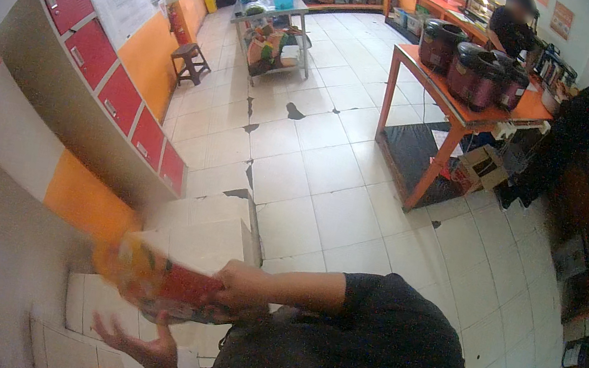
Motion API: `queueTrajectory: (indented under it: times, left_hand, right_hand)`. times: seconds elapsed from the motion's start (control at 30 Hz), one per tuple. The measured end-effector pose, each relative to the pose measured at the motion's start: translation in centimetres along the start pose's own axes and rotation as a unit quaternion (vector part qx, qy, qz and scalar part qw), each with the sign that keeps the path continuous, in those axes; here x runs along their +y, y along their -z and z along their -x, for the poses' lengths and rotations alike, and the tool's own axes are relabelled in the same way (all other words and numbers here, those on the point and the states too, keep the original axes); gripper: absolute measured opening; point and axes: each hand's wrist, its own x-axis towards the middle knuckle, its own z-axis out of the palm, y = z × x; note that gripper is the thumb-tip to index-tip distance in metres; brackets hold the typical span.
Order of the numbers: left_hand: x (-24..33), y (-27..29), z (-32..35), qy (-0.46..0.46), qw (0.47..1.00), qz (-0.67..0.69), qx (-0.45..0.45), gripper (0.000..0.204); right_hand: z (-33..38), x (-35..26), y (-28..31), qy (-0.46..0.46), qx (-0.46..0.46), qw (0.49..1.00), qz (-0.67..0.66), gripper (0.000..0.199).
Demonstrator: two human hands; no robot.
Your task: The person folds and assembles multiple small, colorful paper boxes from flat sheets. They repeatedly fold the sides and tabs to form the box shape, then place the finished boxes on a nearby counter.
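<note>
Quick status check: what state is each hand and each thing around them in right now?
Right hand: closed on the end of the colourful package.
Colourful package: held up off the surface, motion-blurred.
Left hand: open, palm up, below the package, not touching it.
White box: flaps shut, behind the package.
Red wall lockers: doors shut.
Dark cookers: lids down, on the orange table.

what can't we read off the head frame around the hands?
- Colourful package, head view: motion blur smears it, so its kind and print are unreadable.
- Right hand: grips the package's right end; fingertips hidden behind it.
- Left hand: open below the package; contact unclear.
- White boxes: partly hidden by the package.
</note>
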Motion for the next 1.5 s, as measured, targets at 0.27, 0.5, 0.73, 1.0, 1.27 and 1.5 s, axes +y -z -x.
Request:
queueTrajectory:
  times: [0.27,0.5,0.73,1.0,1.27,1.5]
  left_hand:
    - [-1.9,-0.6,1.0,0.471,0.621,0.617,-0.106,0.056]
    - [0.7,-1.5,3.0,0.453,0.596,0.65,-0.129,0.054]
    - [0.9,-0.7,3.9,0.438,0.526,0.727,-0.06,0.06]
    - [-5.0,2.4,2.4,0.496,0.621,0.607,0.013,0.037]
    - [-3.1,10.4,-1.6,0.194,0.96,0.042,-0.195,0.018]
    - [3.0,13.8,2.3,0.054,0.963,-0.076,-0.252,0.03]
  right_hand:
    - [-0.3,2.0,1.4,0.052,0.063,0.997,-0.009,0.052]
    - [-0.3,0.5,-0.5,0.119,0.286,0.95,0.033,0.103]
    - [-2.4,-2.0,-3.6,0.188,0.138,0.968,-0.098,0.126]
    - [-6.2,-3.4,-3.6,0.232,0.16,0.958,0.053,0.124]
    - [-9.2,-8.0,0.3,0.605,0.245,0.735,0.181,0.085]
    - [-11.8,-9.7,-7.8,0.571,-0.242,0.753,0.221,0.035]
